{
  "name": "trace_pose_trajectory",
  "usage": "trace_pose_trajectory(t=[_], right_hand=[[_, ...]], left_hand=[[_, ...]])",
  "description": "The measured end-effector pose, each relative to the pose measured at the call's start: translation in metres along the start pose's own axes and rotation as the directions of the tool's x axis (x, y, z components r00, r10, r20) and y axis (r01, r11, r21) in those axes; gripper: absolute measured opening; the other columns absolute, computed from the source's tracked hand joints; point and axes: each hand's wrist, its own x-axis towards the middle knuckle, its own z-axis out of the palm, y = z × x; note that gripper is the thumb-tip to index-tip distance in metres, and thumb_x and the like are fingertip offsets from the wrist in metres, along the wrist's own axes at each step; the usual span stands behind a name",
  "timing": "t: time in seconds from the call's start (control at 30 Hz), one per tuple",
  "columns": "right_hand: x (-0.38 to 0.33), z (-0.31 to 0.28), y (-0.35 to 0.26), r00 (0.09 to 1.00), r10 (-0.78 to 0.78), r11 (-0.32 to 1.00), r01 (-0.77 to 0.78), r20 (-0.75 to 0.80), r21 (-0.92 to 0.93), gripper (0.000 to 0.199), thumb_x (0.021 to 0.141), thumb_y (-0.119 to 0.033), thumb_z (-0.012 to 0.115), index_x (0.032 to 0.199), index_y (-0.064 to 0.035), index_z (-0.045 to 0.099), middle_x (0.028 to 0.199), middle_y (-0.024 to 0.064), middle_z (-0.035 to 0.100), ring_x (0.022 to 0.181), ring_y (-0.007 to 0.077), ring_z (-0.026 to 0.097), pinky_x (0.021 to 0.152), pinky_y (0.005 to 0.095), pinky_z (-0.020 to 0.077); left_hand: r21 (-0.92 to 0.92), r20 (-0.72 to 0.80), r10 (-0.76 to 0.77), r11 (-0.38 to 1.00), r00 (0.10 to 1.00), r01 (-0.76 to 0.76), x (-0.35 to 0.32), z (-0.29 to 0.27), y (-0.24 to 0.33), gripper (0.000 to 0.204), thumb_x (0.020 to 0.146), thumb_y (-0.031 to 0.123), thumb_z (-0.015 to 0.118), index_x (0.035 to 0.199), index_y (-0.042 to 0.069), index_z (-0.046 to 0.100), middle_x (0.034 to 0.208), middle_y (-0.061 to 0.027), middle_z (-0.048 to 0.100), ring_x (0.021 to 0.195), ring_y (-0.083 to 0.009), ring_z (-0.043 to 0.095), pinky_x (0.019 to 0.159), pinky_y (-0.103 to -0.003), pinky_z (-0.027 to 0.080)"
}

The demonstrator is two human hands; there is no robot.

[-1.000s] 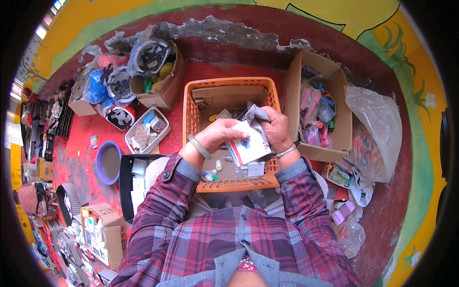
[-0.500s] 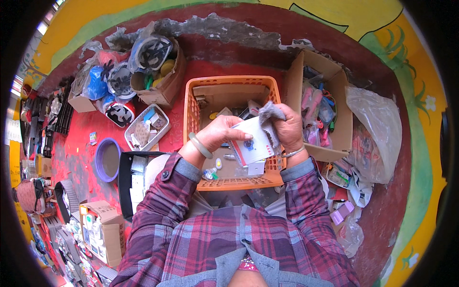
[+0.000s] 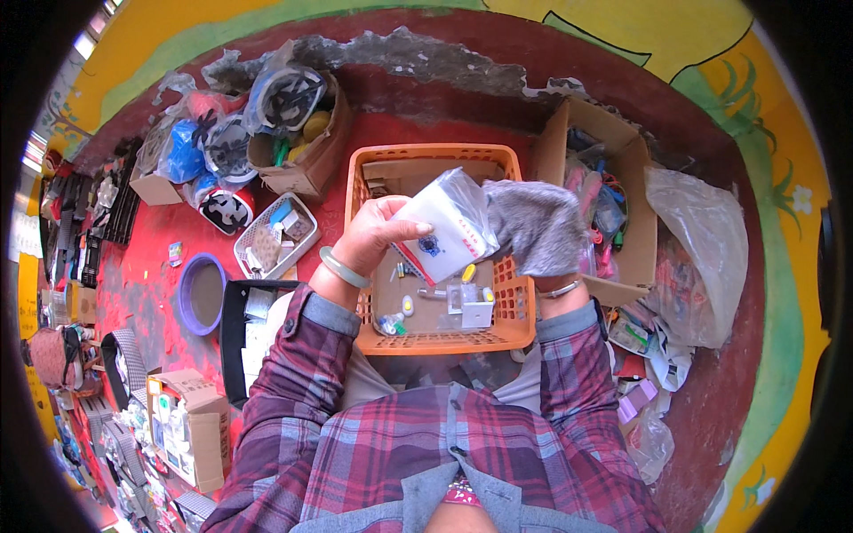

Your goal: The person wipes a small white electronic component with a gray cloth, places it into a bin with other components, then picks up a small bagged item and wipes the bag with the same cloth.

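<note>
My left hand [image 3: 373, 233] is closed on the edge of a white flat packet [image 3: 444, 226] in clear plastic, printed in red and blue. A grey fuzzy cloth [image 3: 538, 226] spreads over my right hand [image 3: 554, 285], hiding its fingers; that hand holds it up beside the packet. Both are above an orange plastic basket [image 3: 435, 345]. Inside, on a cardboard base, lie a small white box [image 3: 477, 314], a yellow-and-white oval item [image 3: 408, 306], a yellow piece [image 3: 468, 274] and a small clear bag [image 3: 389, 324].
To the right stands a cardboard box [image 3: 635, 213] of colourful items, beside clear plastic sheeting [image 3: 697, 258]. On the left are a white basket [image 3: 311, 238], a purple basin [image 3: 182, 298], a black box [image 3: 233, 346] and a full carton [image 3: 315, 173]. A peeling wall runs behind.
The grey cloth has moved from a bunch in my right hand to a spread-out sheet over it. My left hand has drawn the packet left and up, apart from the right hand.
</note>
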Motion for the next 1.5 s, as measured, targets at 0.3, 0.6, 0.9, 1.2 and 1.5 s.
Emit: trace_pose_trajectory(t=[0.3,0.6,0.9,1.2,1.5], right_hand=[[-0.038,0.047,0.023,0.887,0.453,0.552,-0.360,0.091,0.752,0.026,0.086,-0.017,0.061,0.109,-0.0031,0.058,0.099,0.0005,0.060,0.089,0.0111,0.056,0.079,0.0257,0.0470],[-0.029,0.032,0.019,0.977,0.100,0.994,-0.089,-0.189,0.064,0.015,0.074,-0.005,0.065,0.089,-0.0047,0.063,0.079,0.0094,0.065,0.072,0.0208,0.064,0.065,0.0285,0.0490],[-0.026,0.009,-0.003,0.988,-0.131,0.974,0.113,-0.080,-0.196,0.016,0.069,-0.002,0.065,0.084,-0.0062,0.062,0.075,0.0117,0.064,0.069,0.0271,0.064,0.061,0.0311,0.0499],[-0.037,-0.056,0.048,0.936,0.336,0.441,-0.059,-0.104,0.895,0.068,0.074,-0.043,0.070,0.117,0.0053,0.049,0.105,0.0092,0.060,0.094,0.0195,0.059,0.085,0.0328,0.0478],[-0.027,0.012,0.010,0.943,0.306,0.456,-0.265,0.130,0.850,0.082,0.076,-0.052,0.063,0.133,-0.0001,0.035,0.129,0.0122,0.046,0.117,0.0224,0.047,0.102,0.0350,0.0358]], left_hand=[[0.189,-0.010,-0.007,0.982,1.000,0.009,0.013,0.012,-0.027,0.031,0.073,0.018,0.073,0.096,-0.001,0.063,0.086,-0.0041,0.064,0.077,-0.0113,0.059,0.073,-0.025,0.046],[0.161,0.002,0.020,0.987,1.000,-0.020,0.010,0.016,-0.028,0.034,0.072,0.017,0.073,0.099,-0.002,0.062,0.087,-0.0042,0.064,0.078,-0.0110,0.059,0.073,-0.025,0.046],[0.125,0.018,-0.095,0.988,0.995,0.092,-0.003,0.015,-0.005,0.032,0.070,0.014,0.074,0.094,-0.004,0.062,0.083,-0.0064,0.065,0.074,-0.0116,0.060,0.070,-0.025,0.047],[-0.156,-0.057,-0.015,0.988,0.998,0.006,-0.009,-0.017,0.002,0.036,0.071,0.016,0.073,0.099,-0.004,0.061,0.087,-0.0086,0.066,0.075,-0.0148,0.064,0.074,-0.027,0.050],[-0.120,-0.106,0.192,0.972,0.976,-0.204,0.002,0.009,-0.010,0.031,0.076,0.011,0.069,0.103,0.000,0.060,0.092,-0.0069,0.065,0.082,-0.0136,0.062,0.077,-0.027,0.049]])
